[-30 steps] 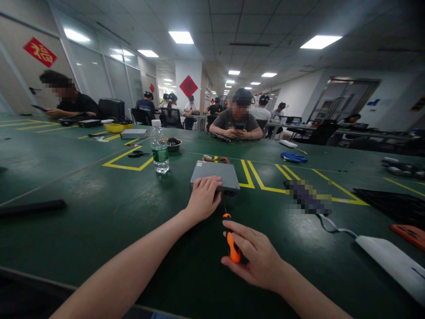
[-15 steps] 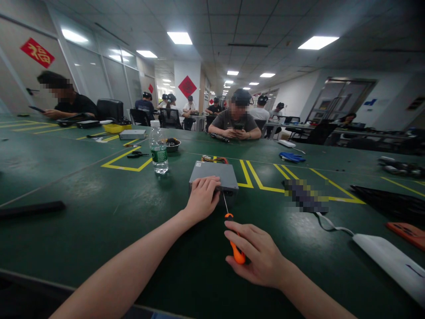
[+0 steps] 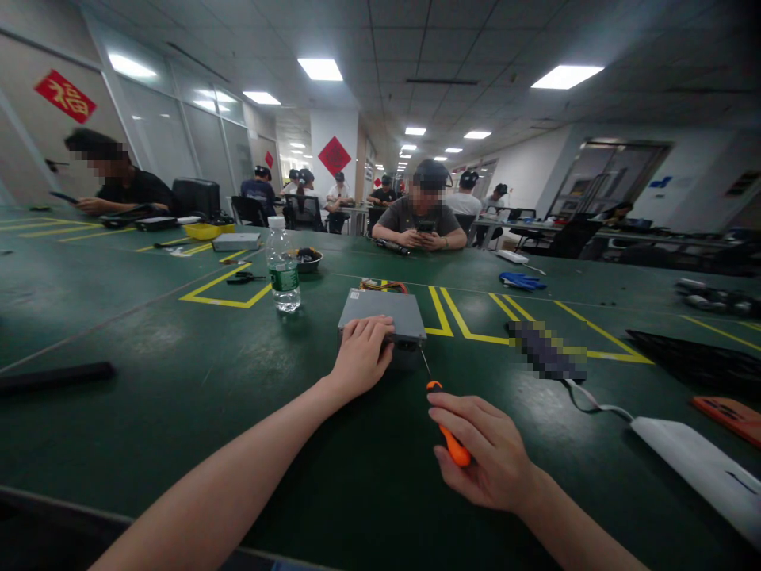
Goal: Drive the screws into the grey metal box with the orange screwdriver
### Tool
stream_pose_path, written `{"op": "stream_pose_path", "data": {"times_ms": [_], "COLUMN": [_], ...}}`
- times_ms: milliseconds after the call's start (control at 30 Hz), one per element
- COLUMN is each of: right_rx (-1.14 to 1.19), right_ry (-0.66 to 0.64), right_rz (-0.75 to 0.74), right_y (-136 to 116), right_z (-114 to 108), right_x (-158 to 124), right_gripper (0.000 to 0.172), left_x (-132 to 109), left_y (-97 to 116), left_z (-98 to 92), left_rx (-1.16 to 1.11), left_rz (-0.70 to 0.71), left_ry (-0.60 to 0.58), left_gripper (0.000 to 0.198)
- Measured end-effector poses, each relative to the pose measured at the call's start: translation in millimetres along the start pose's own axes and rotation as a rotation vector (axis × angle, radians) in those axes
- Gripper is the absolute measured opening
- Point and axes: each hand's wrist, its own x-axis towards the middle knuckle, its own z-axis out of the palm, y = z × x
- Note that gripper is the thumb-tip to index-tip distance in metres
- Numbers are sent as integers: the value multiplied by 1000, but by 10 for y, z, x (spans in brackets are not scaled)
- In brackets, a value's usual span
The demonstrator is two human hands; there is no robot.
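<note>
Left hand [image 3: 360, 354] lies flat on the grey box [image 3: 386, 313]; right hand [image 3: 487, 460] grips the orange screwdriver [image 3: 452, 440], tip beside the box.

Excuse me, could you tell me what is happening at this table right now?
A person is at a green table. Their left hand lies on the near edge of a grey box, fingers curled on it. Their right hand grips an orange screwdriver, its tip pointing at the box's near right corner; whether it touches is unclear. A bottle stands left of the box, and another person sits across the table.
</note>
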Motion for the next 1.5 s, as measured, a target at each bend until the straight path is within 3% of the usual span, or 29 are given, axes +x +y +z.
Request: {"op": "stream_pose_path", "data": {"times_ms": [833,1267,1500], "right_rx": [-58,-489,-609], "right_ry": [-15,-71,-145], "right_rz": [1,-22,160], "right_y": [-53,-124,-256], "right_z": [-18,-47,13], "right_x": [42,30,87], "right_gripper": [22,11,19], "left_x": [10,11,10], "left_y": [19,19,13], "left_z": [-27,-33,-34], "left_rx": [-8,-15,-19], "left_rz": [-6,-10,-10], "left_ry": [-14,-6,-12], "left_gripper": [20,20,21]}}
